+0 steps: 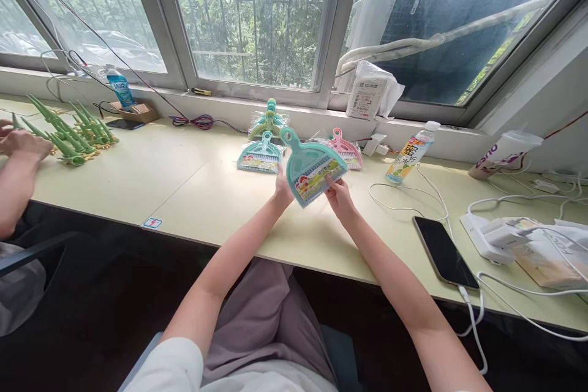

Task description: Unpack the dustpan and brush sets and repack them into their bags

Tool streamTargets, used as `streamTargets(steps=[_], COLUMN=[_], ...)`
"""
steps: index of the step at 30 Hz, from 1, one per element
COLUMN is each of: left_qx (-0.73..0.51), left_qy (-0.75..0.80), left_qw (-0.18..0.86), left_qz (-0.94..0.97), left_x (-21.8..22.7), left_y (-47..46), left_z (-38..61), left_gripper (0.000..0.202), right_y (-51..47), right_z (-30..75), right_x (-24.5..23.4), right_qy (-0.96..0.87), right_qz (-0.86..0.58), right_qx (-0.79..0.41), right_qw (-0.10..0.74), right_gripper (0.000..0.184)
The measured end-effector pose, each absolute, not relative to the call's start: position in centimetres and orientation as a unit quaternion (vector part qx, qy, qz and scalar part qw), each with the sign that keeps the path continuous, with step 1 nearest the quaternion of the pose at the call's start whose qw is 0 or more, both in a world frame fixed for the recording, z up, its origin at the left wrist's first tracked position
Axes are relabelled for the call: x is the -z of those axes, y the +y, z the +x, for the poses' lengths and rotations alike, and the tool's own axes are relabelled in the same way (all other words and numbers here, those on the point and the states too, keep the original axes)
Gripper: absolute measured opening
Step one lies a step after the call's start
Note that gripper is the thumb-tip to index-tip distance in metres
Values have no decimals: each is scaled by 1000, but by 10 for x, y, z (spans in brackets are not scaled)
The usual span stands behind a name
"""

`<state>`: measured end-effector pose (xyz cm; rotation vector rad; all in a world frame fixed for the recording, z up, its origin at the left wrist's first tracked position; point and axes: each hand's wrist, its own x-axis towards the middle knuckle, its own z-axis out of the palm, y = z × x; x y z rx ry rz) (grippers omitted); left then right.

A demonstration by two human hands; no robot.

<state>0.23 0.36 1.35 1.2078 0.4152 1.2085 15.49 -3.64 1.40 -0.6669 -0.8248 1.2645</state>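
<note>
A teal mini dustpan with a brush and a printed label is held up, tilted, above the table. My right hand pinches its lower right edge, thumb on the front. At its left edge, my left hand grips it from behind, its fingers mostly hidden. Just behind on the table lie another teal dustpan set and a pink dustpan set, in clear wrap. Several green and yellow dustpan sets are bunched at the back.
At right are a juice bottle, a cup, a phone and a power strip with loose white cables. At left, a co-worker's hand is beside green spiky pieces. A blue bottle stands near the window.
</note>
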Motion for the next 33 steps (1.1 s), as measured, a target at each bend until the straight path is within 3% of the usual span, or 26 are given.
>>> streamTargets(steps=[4, 11, 17, 22, 28, 33], left_qx=[-507, -384, -473, -458, -475, -511], left_qy=[148, 188, 223, 288, 328, 335], left_qw=[707, 750, 679, 648, 638, 671], left_qz=[470, 505, 515, 537, 510, 420], left_x=[-16, -14, -14, -9, -4, -10], left_y=[3, -14, -10, -2, 6, 14], left_z=[-1, 11, 9, 5, 6, -5], left_gripper=[91, 52, 50, 57, 51, 44], right_y=[-28, -24, -25, -21, -12, -9], right_z=[165, 169, 167, 169, 178, 196], right_x=[-9, -5, -3, -1, -5, -12], right_qy=[-318, -320, -310, -297, -257, -340], right_qz=[-307, -289, -290, -305, -364, -436], right_qx=[-524, -515, -519, -527, -567, -586], right_qw=[728, 741, 742, 736, 692, 592], right_gripper=[28, 28, 26, 21, 12, 16])
